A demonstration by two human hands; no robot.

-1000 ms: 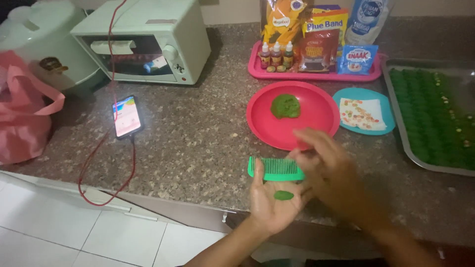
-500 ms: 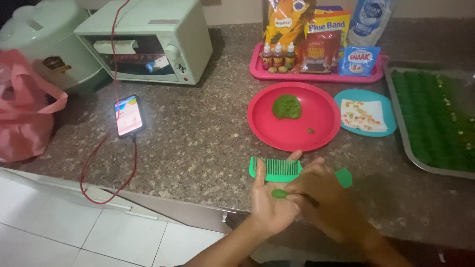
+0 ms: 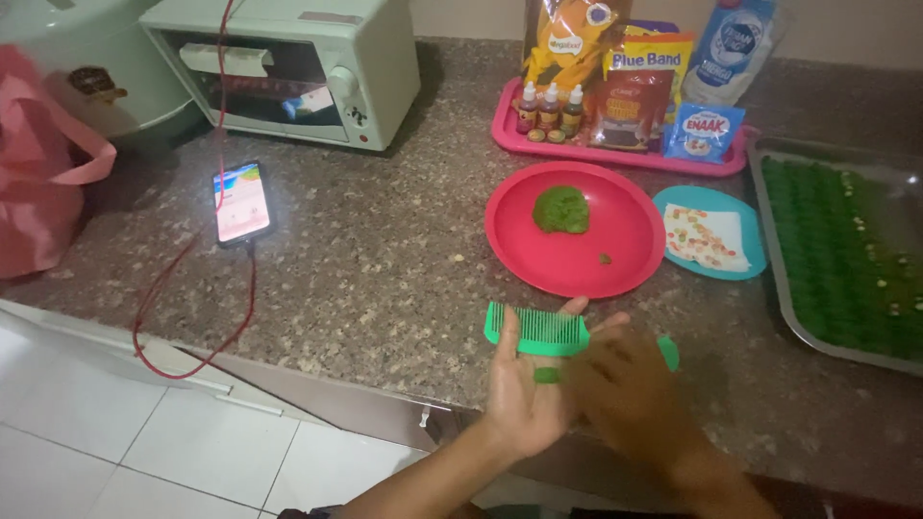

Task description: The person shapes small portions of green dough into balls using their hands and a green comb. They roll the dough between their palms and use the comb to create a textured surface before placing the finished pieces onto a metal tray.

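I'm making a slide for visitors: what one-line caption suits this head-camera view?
Left hand holds a green plastic comb and small green dough piece; right hand hovers beside it, near a round red plate.

green comb [image 3: 538, 332], red plate [image 3: 615, 264], speckled counter [image 3: 385, 279]
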